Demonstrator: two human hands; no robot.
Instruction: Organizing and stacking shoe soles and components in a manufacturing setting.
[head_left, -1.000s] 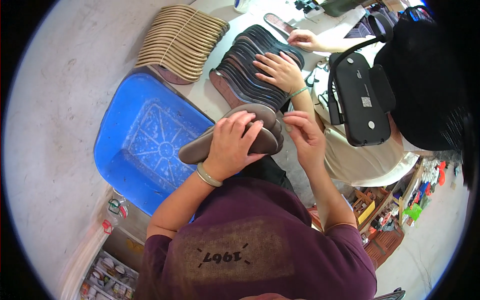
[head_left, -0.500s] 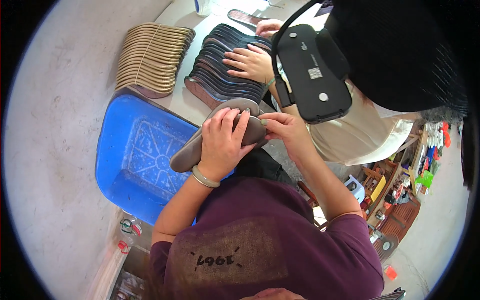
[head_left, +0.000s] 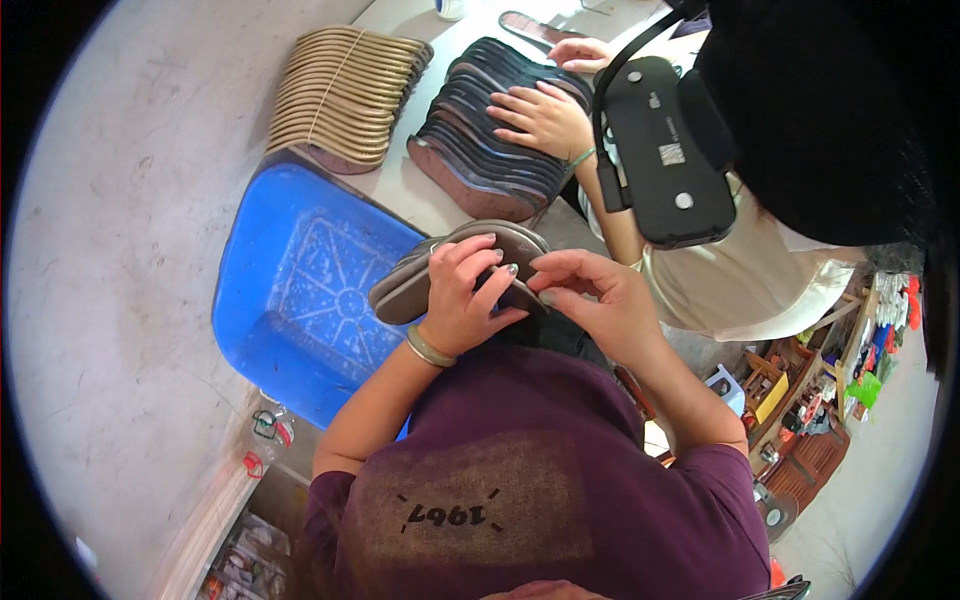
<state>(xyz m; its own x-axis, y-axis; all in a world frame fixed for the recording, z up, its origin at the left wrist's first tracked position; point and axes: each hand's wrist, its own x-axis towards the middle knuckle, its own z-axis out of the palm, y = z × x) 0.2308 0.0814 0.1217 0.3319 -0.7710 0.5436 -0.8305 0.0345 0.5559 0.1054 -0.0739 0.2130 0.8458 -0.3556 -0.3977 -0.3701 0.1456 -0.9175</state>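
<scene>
In front of my chest, my left hand (head_left: 468, 292) is wrapped over a few grey-brown shoe soles (head_left: 402, 292), held together and tilted. It wears a pale bangle. My right hand (head_left: 605, 302) is closed, with thumb and forefinger pinching the near end of the foremost sole, which is turned almost edge-on. Behind it, the rounded end of another sole shows above my left fingers. How many soles lie under the hand is hidden. Beyond them, a row of dark soles (head_left: 490, 130) stands on the table, with a co-worker's hand (head_left: 548, 120) resting on it.
A blue plastic basin (head_left: 238, 290) sits at the left, beside my left forearm. Behind it stands a tied bundle of gold-edged soles (head_left: 340, 95). The co-worker, with a black headset (head_left: 665, 150), is close at the right. One loose sole (head_left: 535, 28) lies at the far side.
The whole view has shifted, so things appear further right. The foremost sole has turned from facing up to nearly edge-on, apart from those behind. My right fingers still grip its end.
</scene>
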